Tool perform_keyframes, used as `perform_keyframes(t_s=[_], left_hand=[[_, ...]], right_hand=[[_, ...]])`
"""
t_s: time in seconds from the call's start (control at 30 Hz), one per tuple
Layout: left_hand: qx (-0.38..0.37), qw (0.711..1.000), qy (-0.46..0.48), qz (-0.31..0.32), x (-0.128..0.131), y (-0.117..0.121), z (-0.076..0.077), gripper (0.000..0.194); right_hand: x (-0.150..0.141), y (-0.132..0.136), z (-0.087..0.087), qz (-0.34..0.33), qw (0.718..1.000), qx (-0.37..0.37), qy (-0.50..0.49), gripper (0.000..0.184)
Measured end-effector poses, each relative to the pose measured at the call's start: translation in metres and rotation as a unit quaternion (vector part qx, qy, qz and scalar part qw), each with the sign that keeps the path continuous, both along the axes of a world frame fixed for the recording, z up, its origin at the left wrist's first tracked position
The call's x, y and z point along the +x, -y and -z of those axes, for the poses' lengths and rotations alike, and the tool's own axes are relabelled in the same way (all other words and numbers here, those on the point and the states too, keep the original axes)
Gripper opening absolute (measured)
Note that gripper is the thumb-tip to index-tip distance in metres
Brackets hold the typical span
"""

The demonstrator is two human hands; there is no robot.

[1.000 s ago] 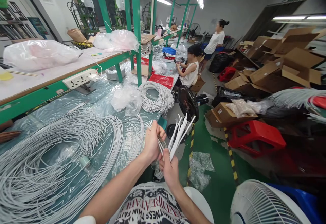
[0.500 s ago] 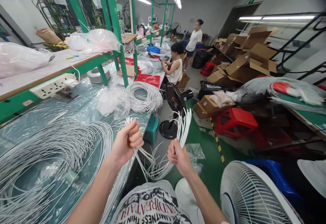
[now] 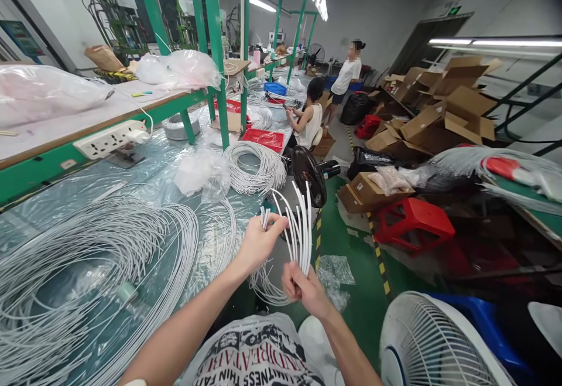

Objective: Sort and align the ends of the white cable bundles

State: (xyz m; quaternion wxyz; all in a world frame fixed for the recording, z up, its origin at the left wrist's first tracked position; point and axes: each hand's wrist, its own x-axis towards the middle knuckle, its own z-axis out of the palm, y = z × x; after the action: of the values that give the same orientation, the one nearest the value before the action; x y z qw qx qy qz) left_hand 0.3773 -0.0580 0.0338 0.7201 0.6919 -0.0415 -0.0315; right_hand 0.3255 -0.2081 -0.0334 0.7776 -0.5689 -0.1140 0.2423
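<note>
My right hand is closed around a bunch of white cables, whose free ends fan upward above the fist. My left hand is closed on a smaller bunch of cable ends, just to the left. Its thumb and forefinger reach to the leftmost cable of the right-hand bunch; whether they pinch it is hard to see. Below the hands, the cables hang in a loose loop. On the bench at left lies a large coil of grey-white cables.
A smaller cable coil sits farther along the plastic-covered bench, beside crumpled clear plastic. A black fan stands past my hands. To the right are a red stool, cardboard boxes and a white fan. Two people are farther back.
My left hand has moved right, up to the bunch in my right hand. The right hand is a little lower, and more cable length shows above it. The view has shifted slightly.
</note>
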Motion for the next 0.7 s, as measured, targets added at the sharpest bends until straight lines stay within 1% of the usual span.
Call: perform_keyframes(t_s=[0.07, 0.2, 0.37, 0.53, 0.7], left_hand=[[-0.006, 1.000, -0.010, 0.006, -0.001, -0.001, 0.002, 0.051], [0.001, 1.000, 0.000, 0.032, -0.005, -0.001, 0.003, 0.051], [-0.002, 0.998, 0.005, 0.059, -0.011, 0.000, -0.002, 0.052], [0.033, 0.994, -0.002, 0.101, -0.012, -0.007, -0.008, 0.050], [0.065, 0.990, -0.001, 0.125, -0.012, -0.012, -0.009, 0.052]], right_hand=[[0.000, -0.001, 0.001, -0.003, 1.000, 0.009, -0.016, 0.063], [0.001, -0.003, 0.003, 0.002, 0.999, 0.036, -0.036, 0.062], [0.004, -0.006, 0.002, 0.006, 0.998, 0.052, -0.044, 0.062], [0.003, -0.007, -0.002, -0.016, 0.997, 0.057, -0.045, 0.062], [0.002, -0.008, -0.001, -0.027, 0.998, 0.047, -0.044, 0.062]])
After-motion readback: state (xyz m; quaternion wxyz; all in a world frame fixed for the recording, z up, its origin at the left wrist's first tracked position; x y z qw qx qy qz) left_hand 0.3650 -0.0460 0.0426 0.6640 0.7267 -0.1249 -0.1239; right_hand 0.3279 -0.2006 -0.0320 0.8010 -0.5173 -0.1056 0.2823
